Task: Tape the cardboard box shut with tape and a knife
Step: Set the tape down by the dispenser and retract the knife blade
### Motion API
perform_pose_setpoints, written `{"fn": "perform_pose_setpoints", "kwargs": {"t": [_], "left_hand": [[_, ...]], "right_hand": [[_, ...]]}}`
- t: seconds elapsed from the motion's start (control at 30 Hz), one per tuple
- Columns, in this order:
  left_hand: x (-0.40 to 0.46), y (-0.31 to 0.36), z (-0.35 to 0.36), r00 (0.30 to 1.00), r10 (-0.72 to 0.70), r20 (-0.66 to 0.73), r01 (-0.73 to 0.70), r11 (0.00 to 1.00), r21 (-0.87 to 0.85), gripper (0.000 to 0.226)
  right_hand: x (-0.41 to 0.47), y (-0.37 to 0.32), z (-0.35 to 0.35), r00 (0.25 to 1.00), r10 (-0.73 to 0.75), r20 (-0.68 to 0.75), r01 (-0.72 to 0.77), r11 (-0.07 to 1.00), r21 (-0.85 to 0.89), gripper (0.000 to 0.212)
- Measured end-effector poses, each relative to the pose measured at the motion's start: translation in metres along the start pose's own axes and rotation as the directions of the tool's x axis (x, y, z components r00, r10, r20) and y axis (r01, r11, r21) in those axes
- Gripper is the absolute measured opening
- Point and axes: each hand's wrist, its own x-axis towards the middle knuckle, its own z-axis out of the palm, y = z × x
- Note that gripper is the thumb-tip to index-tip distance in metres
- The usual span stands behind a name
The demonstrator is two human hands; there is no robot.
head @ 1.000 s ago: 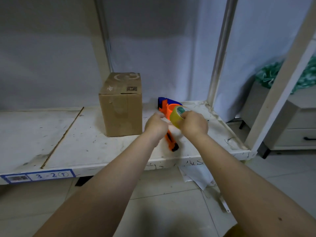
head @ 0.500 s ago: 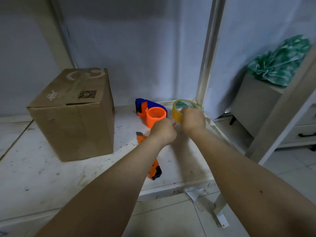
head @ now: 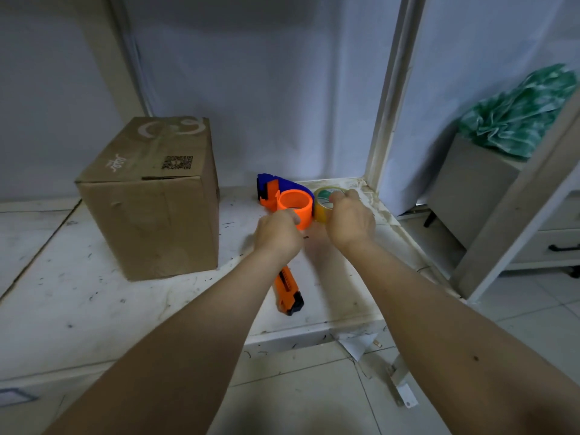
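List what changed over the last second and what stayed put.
The camera moved closer. Both hands came forward to the shelf's back right; the right hand keeps the tape roll, the left hand now nearer the orange dispenser. The cardboard box and knife stayed put.

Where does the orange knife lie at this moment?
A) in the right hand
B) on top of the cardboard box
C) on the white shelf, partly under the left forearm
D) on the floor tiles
C: the orange knife lies flat on the white shelf, its far end hidden by the left forearm, while the right hand holds the tape roll.
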Motion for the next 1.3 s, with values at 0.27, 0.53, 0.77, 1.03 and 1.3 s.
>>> {"fn": "perform_pose_setpoints", "kwargs": {"t": [0.27,0.53,0.77,1.03,1.3], "left_hand": [[-0.049,-0.026,-0.031,0.986,-0.155,-0.056,0.153,0.987,-0.046,0.031],[-0.084,-0.038,-0.038,0.981,-0.182,0.071,0.193,0.963,-0.189,0.029],[-0.096,-0.036,-0.046,0.958,-0.229,0.171,0.283,0.846,-0.453,0.044],[-0.111,-0.022,-0.057,0.972,-0.192,0.135,0.233,0.732,-0.64,0.037],[-0.115,-0.014,-0.065,0.989,-0.124,0.08,0.145,0.736,-0.661,0.032]], "right_hand": [[-0.058,-0.04,0.003,0.885,0.009,0.466,-0.042,0.997,0.06,0.049],[-0.088,-0.059,0.002,0.833,0.039,0.552,-0.059,0.998,0.019,0.037],[-0.101,-0.067,0.0,0.859,-0.013,0.512,-0.285,0.817,0.5,0.041],[-0.12,-0.067,-0.017,0.907,-0.012,0.421,-0.34,0.568,0.75,0.04],[-0.124,-0.078,-0.029,0.903,-0.039,0.427,-0.38,0.387,0.84,0.021]]}}
